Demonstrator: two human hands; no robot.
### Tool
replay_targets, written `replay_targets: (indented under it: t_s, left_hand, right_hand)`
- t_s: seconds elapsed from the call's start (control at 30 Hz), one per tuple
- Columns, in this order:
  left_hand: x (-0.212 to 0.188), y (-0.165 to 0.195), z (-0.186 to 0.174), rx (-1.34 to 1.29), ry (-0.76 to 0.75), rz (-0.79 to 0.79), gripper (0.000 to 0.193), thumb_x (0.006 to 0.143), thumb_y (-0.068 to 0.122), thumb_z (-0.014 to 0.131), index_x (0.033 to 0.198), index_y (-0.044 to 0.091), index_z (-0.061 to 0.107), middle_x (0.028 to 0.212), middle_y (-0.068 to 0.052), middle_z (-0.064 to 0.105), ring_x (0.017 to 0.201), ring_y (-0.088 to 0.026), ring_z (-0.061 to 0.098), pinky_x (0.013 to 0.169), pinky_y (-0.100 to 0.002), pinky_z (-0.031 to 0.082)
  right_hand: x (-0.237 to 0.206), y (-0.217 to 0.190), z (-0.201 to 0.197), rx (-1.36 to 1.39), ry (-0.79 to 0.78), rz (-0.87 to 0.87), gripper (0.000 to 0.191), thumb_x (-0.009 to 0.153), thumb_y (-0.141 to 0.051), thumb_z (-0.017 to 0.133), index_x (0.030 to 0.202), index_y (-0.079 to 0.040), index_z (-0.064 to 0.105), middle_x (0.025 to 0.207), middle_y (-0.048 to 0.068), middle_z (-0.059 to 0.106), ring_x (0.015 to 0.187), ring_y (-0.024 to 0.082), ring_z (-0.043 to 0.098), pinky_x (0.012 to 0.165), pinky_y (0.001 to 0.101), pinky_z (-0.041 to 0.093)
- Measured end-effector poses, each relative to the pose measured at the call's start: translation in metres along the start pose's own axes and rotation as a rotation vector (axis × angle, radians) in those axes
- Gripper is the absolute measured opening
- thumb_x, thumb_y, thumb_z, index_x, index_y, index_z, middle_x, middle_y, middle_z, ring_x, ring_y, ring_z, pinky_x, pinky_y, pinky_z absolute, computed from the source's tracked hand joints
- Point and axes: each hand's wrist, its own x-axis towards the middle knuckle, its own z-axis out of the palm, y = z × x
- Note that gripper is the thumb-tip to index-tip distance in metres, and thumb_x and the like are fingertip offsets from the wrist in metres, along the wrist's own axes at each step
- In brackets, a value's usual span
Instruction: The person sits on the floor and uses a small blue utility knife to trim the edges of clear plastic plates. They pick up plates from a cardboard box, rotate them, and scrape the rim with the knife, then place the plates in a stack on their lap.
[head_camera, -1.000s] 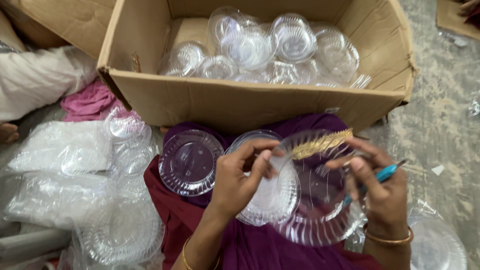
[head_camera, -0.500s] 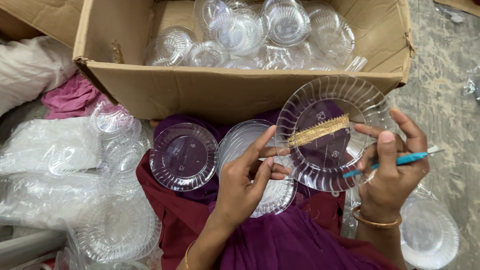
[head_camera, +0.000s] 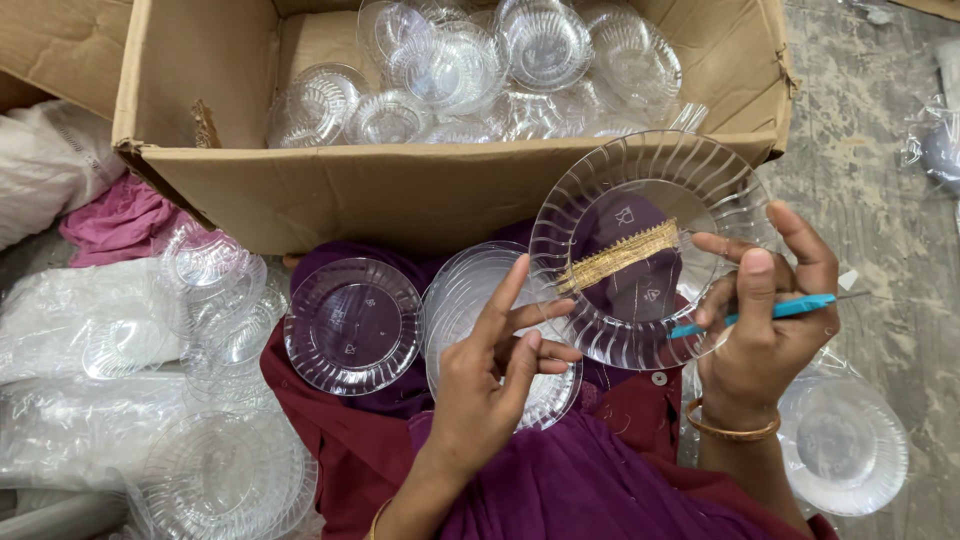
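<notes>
Right hand holds the clear fluted plate tilted up over the lap, right of centre, fingers curled behind its right rim; the same hand pinches a thin blue tool under the thumb. A strip of gold ribbon lies across the plate's middle. Left hand is half open and holds nothing, its fingertips at the ribbon's left end (contact itself hard to confirm).

Risks, as judged:
- The ribbon could sit crooked or lift at one end if pressed unevenly; the plate is held only at one rim and may flex or swing under the push.
- One hand carries both plate and tool, so a shift in grip could drop either; the tool's tip could scratch the clear plastic.
- A dropped plate would land on the stack of plates or the single plate on the lap, knocking them askew.

The cardboard box of plates sits at the far side.
</notes>
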Motion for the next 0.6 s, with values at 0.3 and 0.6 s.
replay_targets:
  t_s: [0.3, 0.6]
  left_hand:
    - [-0.004, -0.001, 0.013, -0.068, -0.063, -0.04, 0.068, 0.105, 0.0, 0.047, 0.164, 0.009, 0.015, 0.13, -0.018, 0.073, 0.096, -0.023, 0.081, 0.079, -0.03, 0.07]
    - [-0.011, -0.001, 0.015, -0.045, -0.093, -0.055, 0.072, 0.104, 0.0, 0.048, 0.165, 0.01, 0.012, 0.125, -0.017, 0.075, 0.097, -0.023, 0.081, 0.082, -0.031, 0.07]
  right_hand:
    - [0.001, 0.01, -0.005, 0.034, 0.025, -0.018, 0.032, 0.117, -0.01, 0.059, 0.143, 0.006, 0.049, 0.101, 0.025, 0.072, 0.063, 0.012, 0.064, 0.047, 0.0189, 0.041]
    - [0.004, 0.006, 0.002, 0.027, 0.046, 0.001, 0.035, 0.115, -0.008, 0.057, 0.147, 0.003, 0.05, 0.101, 0.026, 0.072, 0.055, 0.009, 0.058, 0.045, 0.0181, 0.035]
